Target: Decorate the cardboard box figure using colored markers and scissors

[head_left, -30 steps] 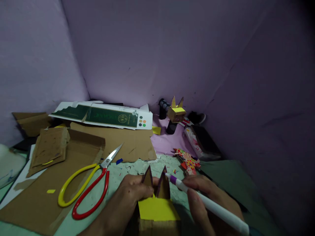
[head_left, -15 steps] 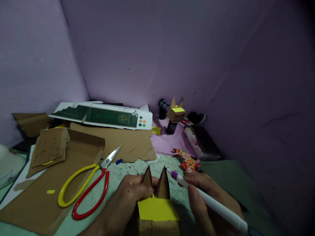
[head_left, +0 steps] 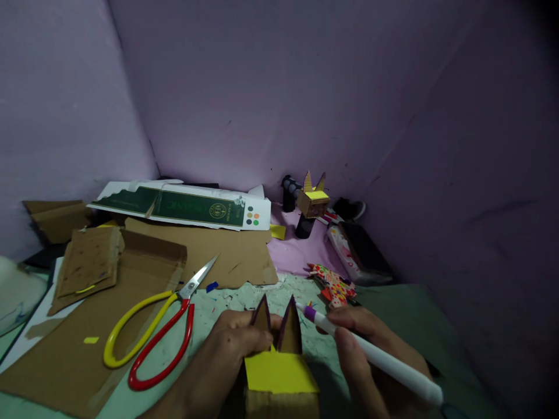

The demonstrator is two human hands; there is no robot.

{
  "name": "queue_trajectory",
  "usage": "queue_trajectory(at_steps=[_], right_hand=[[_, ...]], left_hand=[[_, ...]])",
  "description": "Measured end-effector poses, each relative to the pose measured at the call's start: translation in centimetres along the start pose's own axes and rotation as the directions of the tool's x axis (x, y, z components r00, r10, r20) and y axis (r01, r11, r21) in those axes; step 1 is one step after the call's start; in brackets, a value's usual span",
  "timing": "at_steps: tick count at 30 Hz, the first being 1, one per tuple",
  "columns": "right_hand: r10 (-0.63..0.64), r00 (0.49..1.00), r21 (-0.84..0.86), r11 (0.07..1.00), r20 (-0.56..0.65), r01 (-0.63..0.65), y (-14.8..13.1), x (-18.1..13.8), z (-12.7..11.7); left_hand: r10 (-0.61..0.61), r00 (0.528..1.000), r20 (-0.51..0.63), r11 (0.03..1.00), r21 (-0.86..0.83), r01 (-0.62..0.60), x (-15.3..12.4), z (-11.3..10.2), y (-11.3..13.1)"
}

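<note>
Shifted since 1 s ago: white purple-collared marker pen (head_left: 393,364), tip from face to right edge of right purple-edged brown cardboard triangle (head_left: 290,331) | your right hand (head_left: 388,336) grips the pen | your left hand (head_left: 231,339) pinches matching left triangle (head_left: 261,319) | yellow-topped brown cardboard box (head_left: 282,373) between your hands, below 2 triangles

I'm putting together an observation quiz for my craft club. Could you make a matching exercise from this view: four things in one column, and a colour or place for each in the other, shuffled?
Things
1. Scissors
2. Marker
3. Flattened carton
4. Nearest eared box

Colours and places
A. Green and white, lying towards the back
B. In the left hand
C. Partly yellow, partly red
D. In the right hand

Pairs: 1-C, 2-D, 3-A, 4-B
</note>
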State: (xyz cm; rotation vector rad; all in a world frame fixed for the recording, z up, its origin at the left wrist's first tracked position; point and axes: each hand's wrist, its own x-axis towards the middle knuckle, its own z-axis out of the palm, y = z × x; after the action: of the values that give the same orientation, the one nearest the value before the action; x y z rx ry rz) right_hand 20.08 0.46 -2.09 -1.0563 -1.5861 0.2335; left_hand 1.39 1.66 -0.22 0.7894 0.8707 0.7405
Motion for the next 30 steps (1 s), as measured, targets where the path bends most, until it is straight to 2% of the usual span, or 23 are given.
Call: queue_trajectory(at_steps=[8, 15, 23, 30], right_hand=[[0.048, 0.999, 0.041, 0.998, 0.018, -0.048, 0.01, 0.16, 0.01], [0.084, 0.996, 0.046, 0.996, -0.028, -0.082, 0.09, -0.01, -0.58], [0.0, 0.998, -0.031, 1.0, 0.061, 0.002, -0.67, -0.22, -0.12], [-0.007, 1.0, -0.028, 1.0, 0.011, 0.007, -0.1, 0.11, -0.05]], left_hand=[[0.009, 0.999, 0.032, 1.0, 0.004, -0.009, 0.0, 0.02, 0.05], [-0.007, 1.0, 0.011, 1.0, -0.028, 0.007, 0.19, -0.27, -0.33], [0.012, 0.998, 0.063, 0.999, -0.046, -0.009, -0.09, 0.38, 0.46], [0.003, 1.0, 0.017, 1.0, -0.011, -0.002, 0.02, 0.04, 0.08]])
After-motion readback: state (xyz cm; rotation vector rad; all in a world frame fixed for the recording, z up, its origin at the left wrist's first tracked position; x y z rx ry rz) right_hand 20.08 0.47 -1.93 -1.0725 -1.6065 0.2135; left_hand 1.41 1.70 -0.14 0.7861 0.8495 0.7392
